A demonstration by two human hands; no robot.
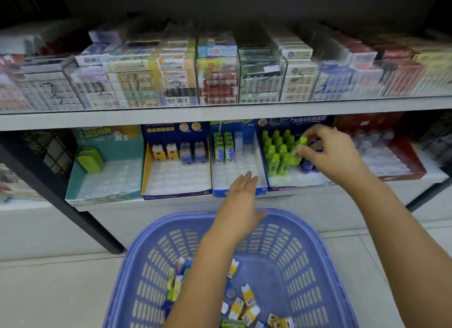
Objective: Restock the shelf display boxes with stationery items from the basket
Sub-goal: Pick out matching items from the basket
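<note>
On the lower shelf, five open cardboard display boxes are sitting side by side along the front edge. The right hand is reaching over the navy display box, fourth from the left, with its fingertips pinching a small green bottle-shaped item at the right end of the cluster of green bottle-shaped items standing at the back of that box. Whether the pinched item is touching the tray cannot be told. The left hand is hovering with fingers straight and relaxed, holding nothing, over the front edge of the neighbouring blue display box, where green-and-white packs are standing at the back left corner. Further left, a yellow-sided box is holding yellow and blue figures along its back, and a teal box is holding a few green pieces at its back left. A red box is sitting at the right end. Below the shelf's front edge, a purple plastic basket is resting near the person, with small wrapped stationery items lying loose on its bottom. Above, an upper shelf is carrying clear bins of stacked packets.
</note>
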